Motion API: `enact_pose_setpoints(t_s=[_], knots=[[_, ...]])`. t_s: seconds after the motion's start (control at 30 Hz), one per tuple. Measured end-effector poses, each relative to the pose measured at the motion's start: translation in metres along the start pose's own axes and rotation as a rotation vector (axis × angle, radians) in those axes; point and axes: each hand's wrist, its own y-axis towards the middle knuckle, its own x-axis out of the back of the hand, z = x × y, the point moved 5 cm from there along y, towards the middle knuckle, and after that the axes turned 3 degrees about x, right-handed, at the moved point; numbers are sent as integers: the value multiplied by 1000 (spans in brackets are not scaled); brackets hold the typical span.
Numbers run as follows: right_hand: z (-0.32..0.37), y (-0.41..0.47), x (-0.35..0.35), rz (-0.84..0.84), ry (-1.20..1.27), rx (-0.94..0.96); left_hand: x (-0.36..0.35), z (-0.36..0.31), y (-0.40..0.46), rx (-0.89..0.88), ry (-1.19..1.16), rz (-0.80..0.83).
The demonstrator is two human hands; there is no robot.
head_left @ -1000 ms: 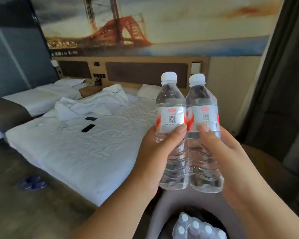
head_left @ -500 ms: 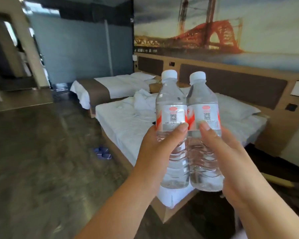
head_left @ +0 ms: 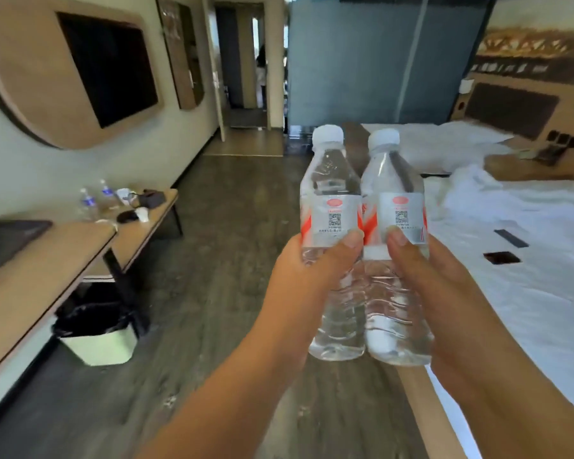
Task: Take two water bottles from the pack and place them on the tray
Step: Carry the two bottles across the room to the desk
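Observation:
I hold two clear water bottles with white caps and red-and-white labels upright, side by side and touching, in front of me. My left hand [head_left: 307, 283] grips the left bottle [head_left: 332, 200] around its middle. My right hand [head_left: 444, 293] grips the right bottle [head_left: 393, 200] the same way. The bottle pack is out of view. A dark flat tray-like object [head_left: 4, 241] lies on the near desk at the far left; I cannot tell for sure that it is the tray.
A wooden desk [head_left: 63, 260] runs along the left wall, with two small bottles [head_left: 95, 200] and small items on its far part. A lined waste bin [head_left: 95, 334] stands under it. A white bed [head_left: 527, 276] is at the right. Dark wooden floor [head_left: 219, 260] lies between them.
The view has swung left, from the beds and bridge mural to the desk wall and doorway. Both bottles stay upright in my hands in the same grip.

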Motion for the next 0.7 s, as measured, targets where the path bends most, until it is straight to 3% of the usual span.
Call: enact_pose_setpoints(t_s=[0.17, 0.47, 0.7], knots=[[-31, 61, -46, 181, 54, -57, 54, -17, 27, -53, 40, -168], [-42, 187, -91, 340, 47, -105, 105, -46, 115, -132, 94, -374], [-78, 258, -160, 503, 16, -158, 184, -54, 158, -172, 147, -591]])
